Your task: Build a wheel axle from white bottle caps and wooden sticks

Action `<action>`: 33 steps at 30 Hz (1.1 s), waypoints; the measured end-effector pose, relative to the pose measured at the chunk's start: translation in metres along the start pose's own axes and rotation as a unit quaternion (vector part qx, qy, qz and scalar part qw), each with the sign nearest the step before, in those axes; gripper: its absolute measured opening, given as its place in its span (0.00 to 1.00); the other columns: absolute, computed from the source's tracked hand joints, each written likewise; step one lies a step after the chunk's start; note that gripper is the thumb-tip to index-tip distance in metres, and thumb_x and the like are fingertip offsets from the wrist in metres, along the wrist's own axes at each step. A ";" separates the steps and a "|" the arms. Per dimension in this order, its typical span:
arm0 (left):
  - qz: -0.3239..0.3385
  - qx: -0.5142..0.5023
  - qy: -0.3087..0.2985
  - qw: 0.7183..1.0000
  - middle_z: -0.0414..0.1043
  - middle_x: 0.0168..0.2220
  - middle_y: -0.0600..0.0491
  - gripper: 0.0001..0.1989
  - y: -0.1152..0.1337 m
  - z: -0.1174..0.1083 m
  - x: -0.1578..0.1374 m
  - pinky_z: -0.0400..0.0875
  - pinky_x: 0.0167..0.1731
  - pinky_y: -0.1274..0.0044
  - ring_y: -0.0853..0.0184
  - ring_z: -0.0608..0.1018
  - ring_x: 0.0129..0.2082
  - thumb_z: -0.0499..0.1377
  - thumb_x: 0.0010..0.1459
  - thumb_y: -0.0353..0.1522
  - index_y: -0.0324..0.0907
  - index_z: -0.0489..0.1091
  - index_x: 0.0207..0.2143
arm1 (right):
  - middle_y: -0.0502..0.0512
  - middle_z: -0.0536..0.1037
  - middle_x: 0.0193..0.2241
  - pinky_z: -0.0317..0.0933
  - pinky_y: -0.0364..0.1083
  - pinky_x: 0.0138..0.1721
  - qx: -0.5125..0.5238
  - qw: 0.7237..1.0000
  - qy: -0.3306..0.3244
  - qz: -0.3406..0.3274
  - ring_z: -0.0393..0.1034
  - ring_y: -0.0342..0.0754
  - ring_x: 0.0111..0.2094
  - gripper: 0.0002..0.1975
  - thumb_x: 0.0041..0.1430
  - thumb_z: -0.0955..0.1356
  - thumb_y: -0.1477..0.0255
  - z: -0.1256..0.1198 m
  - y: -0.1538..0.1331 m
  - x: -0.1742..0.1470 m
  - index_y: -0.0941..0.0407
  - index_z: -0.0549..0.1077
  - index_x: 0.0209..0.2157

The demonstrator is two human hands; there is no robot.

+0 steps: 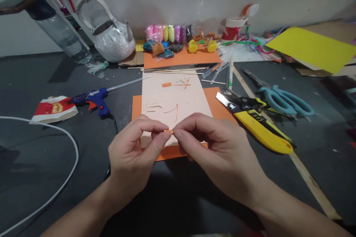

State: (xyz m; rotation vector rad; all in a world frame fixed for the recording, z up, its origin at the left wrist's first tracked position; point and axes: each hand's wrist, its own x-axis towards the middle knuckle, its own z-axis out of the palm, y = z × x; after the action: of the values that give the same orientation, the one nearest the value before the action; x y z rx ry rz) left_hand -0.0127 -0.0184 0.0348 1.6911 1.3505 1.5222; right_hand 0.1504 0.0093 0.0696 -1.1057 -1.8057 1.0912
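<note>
Between my two hands, over the near part of a pale sheet point(178, 100), is a small orange piece point(168, 131). My left hand point(136, 148) pinches it between thumb and forefinger. Its right end, where a pale tip shows, is in the closed thumb and forefinger of my right hand point(219, 152). Fingertips cover much of the piece. Just beyond lie thin orange strips point(177, 113), several short cut sticks point(155, 104) and a flat orange rectangle point(167, 84).
To the left lie a blue glue gun point(97, 100) and a red-and-white packet point(55, 109). On the right are a yellow utility knife point(258, 129) and blue-handled scissors point(286, 100). Behind stand a silver kettle point(112, 42), coloured clay packs point(169, 35) and a yellow-wheeled model point(202, 44).
</note>
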 end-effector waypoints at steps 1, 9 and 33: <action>0.000 -0.002 0.000 1.000 0.75 0.29 0.60 0.09 0.000 0.001 0.000 0.70 0.32 0.81 0.74 0.75 0.31 0.64 0.57 0.21 0.45 0.74 0.33 | 0.44 0.72 0.20 0.55 0.36 0.22 0.001 1.000 -0.002 0.002 0.64 0.37 0.20 0.09 0.62 0.67 0.80 0.000 0.000 0.000 0.58 0.75 0.28; 0.021 0.025 -0.006 0.999 0.73 0.28 0.59 0.11 -0.001 0.002 0.001 0.68 0.30 0.79 0.72 0.75 0.30 0.61 0.57 0.20 0.44 0.76 0.36 | 0.44 0.71 0.20 0.56 0.37 0.22 0.020 1.000 -0.002 0.016 0.62 0.37 0.20 0.11 0.63 0.66 0.79 -0.003 0.001 0.000 0.57 0.73 0.27; 0.025 -0.019 -0.038 0.999 0.75 0.33 0.55 0.14 -0.004 -0.002 0.001 0.71 0.34 0.75 0.68 0.75 0.33 0.64 0.57 0.23 0.47 0.75 0.44 | 0.46 0.71 0.19 0.56 0.38 0.22 0.046 0.997 -0.026 0.052 0.63 0.39 0.20 0.12 0.64 0.66 0.75 -0.005 0.000 0.000 0.57 0.73 0.25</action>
State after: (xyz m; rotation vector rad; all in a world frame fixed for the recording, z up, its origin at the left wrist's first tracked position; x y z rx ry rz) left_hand -0.0164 -0.0169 0.0325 1.7520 1.2414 1.4855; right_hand 0.1547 0.0108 0.0715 -1.1358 -1.7357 1.2633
